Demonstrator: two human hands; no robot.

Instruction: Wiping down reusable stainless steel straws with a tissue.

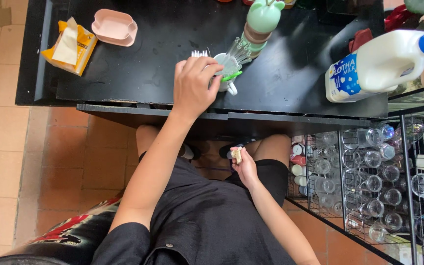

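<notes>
Head view looks straight down over your lap: nearest the camera is your black garment, with a dark seat edge patterned in red at the lower left and tan and reddish floor tiles beyond it.

Your right hand sits low between your knees, below the counter edge. Its fingers are curled closed around a small pale, beige lump (what it is, you cannot tell from here), pinched up at the fingertips.

To the right of that hand stands a wire rack packed with clear glasses on their sides, mouths facing the camera.

Your left arm stretches forward over the edge of the black counter. Your left hand rests with the fingers bent down over a white cup that holds clear plastic utensils and a green-handled one. The fingertips touch the cup's rim and the white fork tines poking up just behind the knuckles; whether they actually grip one, you cannot tell.

Just behind the cup stands a mint-green container with a rounded lid. On the right, a white plastic milk jug with a blue cap lies tilted on the counter. Farther left sit a pink tray and, near the counter's left edge, a yellow tissue pack with a white sheet sticking out.
</notes>
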